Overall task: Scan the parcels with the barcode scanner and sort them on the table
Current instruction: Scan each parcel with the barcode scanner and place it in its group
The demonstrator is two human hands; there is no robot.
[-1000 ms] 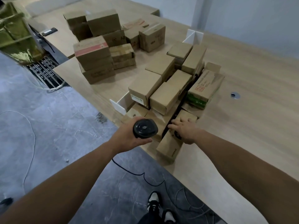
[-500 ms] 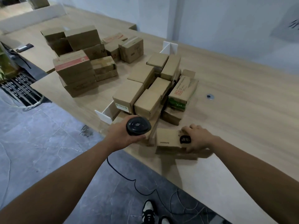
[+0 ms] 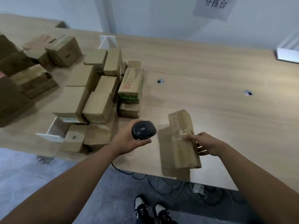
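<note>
My left hand point(image 3: 127, 140) grips a black barcode scanner point(image 3: 144, 129), its round head facing up, just above the table's front edge. My right hand point(image 3: 206, 144) holds a long taped cardboard parcel point(image 3: 182, 138) by its right side, lifted and tilted above the wooden table point(image 3: 210, 75); its shadow falls on the tabletop below. A pile of brown cardboard parcels point(image 3: 97, 101) lies to the left of the scanner, one with green and red print point(image 3: 131, 84). No barcode label shows on the held parcel.
More stacked boxes point(image 3: 32, 68) sit at the far left. White dividers stand at the pile's back point(image 3: 107, 42) and front point(image 3: 51, 135). A white tray point(image 3: 288, 54) is at the far right. Two cable grommets point(image 3: 160, 81) dot the table. Cables lie on the floor by my shoes point(image 3: 152, 209).
My right hand pulled the long parcel out of the pile, swung it right and lifted it clear. The scanner hand stayed near the front edge. My view turned to the right.
</note>
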